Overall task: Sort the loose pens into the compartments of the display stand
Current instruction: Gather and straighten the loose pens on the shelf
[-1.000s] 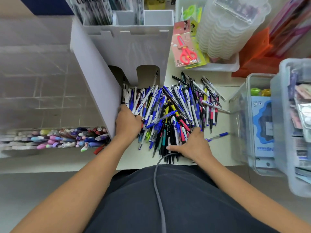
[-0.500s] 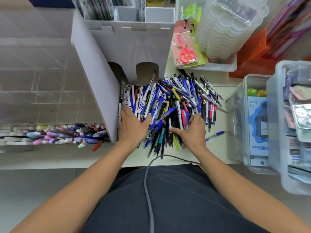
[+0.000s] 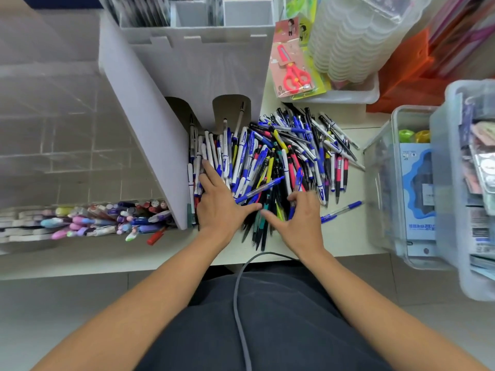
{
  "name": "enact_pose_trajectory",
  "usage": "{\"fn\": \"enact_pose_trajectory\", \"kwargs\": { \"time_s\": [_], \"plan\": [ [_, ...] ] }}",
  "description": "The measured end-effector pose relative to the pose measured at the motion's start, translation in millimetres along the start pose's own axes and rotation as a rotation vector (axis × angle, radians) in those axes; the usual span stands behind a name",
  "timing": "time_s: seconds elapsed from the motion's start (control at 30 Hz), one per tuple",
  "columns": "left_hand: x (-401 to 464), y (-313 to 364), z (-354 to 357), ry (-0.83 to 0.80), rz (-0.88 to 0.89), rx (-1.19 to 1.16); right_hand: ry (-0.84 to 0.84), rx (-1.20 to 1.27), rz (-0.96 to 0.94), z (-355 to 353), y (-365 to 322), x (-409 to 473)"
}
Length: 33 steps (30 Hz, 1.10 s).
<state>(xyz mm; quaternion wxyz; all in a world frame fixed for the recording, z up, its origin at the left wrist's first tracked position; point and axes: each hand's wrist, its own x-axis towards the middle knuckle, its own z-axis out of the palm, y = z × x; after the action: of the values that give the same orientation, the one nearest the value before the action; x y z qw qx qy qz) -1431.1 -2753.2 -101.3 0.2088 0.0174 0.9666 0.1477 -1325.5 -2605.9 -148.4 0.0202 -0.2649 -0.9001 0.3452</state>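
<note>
Pens (image 3: 267, 162): heaped loose on table (image 3: 348, 236) before display stand (image 3: 187, 62). Light, stiff, slick; best pinched mid-barrel. Left hand (image 3: 222, 204) flat, fingers straight; right hand (image 3: 300, 218) spread, resting on pile.

I'm looking at a pale tabletop (image 3: 345, 236) that's carrying a big heap of pens (image 3: 267, 162) sitting right under both hands. A white display stand (image 3: 187, 70) is standing just beyond the hands, one blue pen (image 3: 341, 210) is lying just right of the right hand, and clear bins (image 3: 401, 188) are sitting further right.
</note>
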Motion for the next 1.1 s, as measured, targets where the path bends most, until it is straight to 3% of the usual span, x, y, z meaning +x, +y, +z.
{"fn": "enact_pose_trajectory", "kwargs": {
  "time_s": [0.13, 0.33, 0.57, 0.73, 1.1],
  "plan": [
    [8, -1, -1, 0.016, 0.001, -0.052, -0.013, -0.130, -0.141, 9, 12, -4],
    [19, 1, -11, 0.022, -0.017, -0.005, 0.104, -0.109, -0.202, 24, 19, 2],
    [19, 0, -5, 0.170, 0.024, 0.251, 0.310, -0.266, -0.076, 43, 12, -9],
    [16, -8, 11, 0.190, -0.004, 0.186, 0.190, -0.314, 0.109, 53, 13, -15],
    [23, 2, 17, 0.198, -0.091, 0.071, 0.195, 0.005, 0.341, 72, -39, 25]
  ]
}}
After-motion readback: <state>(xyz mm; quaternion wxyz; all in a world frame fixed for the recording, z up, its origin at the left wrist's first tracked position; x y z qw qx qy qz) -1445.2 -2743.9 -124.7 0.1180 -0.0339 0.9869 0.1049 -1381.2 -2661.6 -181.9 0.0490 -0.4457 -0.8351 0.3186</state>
